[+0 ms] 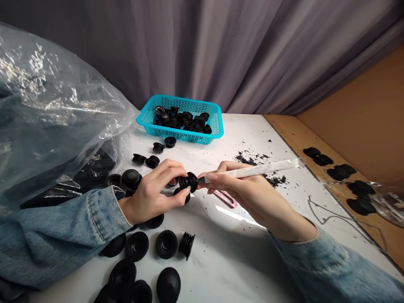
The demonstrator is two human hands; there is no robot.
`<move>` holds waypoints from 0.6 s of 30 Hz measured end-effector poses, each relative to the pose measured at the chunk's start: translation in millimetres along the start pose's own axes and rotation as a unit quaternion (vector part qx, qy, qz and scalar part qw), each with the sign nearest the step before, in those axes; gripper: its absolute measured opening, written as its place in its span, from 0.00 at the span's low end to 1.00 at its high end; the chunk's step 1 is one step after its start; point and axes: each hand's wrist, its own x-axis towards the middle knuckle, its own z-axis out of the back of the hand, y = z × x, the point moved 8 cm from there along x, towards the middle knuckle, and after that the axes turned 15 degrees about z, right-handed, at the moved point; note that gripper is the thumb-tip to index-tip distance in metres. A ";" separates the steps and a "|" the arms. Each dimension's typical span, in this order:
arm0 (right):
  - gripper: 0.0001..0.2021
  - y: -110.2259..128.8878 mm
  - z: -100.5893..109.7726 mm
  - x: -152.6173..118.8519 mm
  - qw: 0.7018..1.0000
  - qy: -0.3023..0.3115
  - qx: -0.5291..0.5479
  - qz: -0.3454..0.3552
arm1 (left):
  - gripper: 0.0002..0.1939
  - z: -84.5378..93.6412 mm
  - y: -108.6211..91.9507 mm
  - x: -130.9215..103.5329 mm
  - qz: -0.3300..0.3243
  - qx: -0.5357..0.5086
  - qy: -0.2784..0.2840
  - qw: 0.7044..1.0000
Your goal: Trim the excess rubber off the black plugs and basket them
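Between the thumb and fingers of my left hand is a ribbed black rubber plug. My right hand grips a slim pen-like tool with a whitish, clear handle, its dark tip touching the plug's right side. More black plugs lie around and below my left hand, some flat, some on their sides. Under my right hand, a pink cutter is partly covered.
A blue basket of black plugs stands at the back. Clear plastic bag at left. Black scraps lie beyond my right hand. Glasses and paired black pieces are at right, before a curtain.
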 end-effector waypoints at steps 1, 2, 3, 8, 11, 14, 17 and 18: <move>0.11 -5.0 -1.6 0.7 0.999 0.000 0.033 -0.017 | 0.09 0.3 0.0 0.2 -0.001 -0.002 -0.002 1.000; 0.11 -9.6 -3.4 1.4 0.997 0.001 0.064 -0.032 | 0.08 0.4 -0.1 0.3 -0.002 -0.005 -0.002 1.000; 0.10 -13.6 -5.2 1.9 0.995 0.004 0.091 -0.044 | 0.08 0.3 -0.2 0.4 -0.002 -0.007 -0.001 1.000; 0.11 -19.8 -2.2 0.8 0.997 0.023 0.031 -0.068 | 0.06 -2.8 1.2 0.1 0.001 -0.018 0.020 1.000; 0.12 4.5 5.9 2.2 0.992 0.017 -0.124 0.034 | 0.06 -4.8 3.1 0.4 0.012 -0.023 0.035 0.999; 0.14 29.3 -0.2 -0.4 0.968 0.039 -0.207 0.137 | 0.05 -7.2 4.9 0.8 0.026 -0.035 0.054 0.998; 0.14 37.7 -11.8 -4.3 0.939 0.087 -0.275 0.190 | 0.06 -8.6 5.5 0.8 0.034 -0.046 0.064 0.996; 0.12 38.3 -15.1 -5.4 0.928 0.103 -0.296 0.203 | 0.06 -8.7 5.8 0.7 0.037 -0.047 0.064 0.996</move>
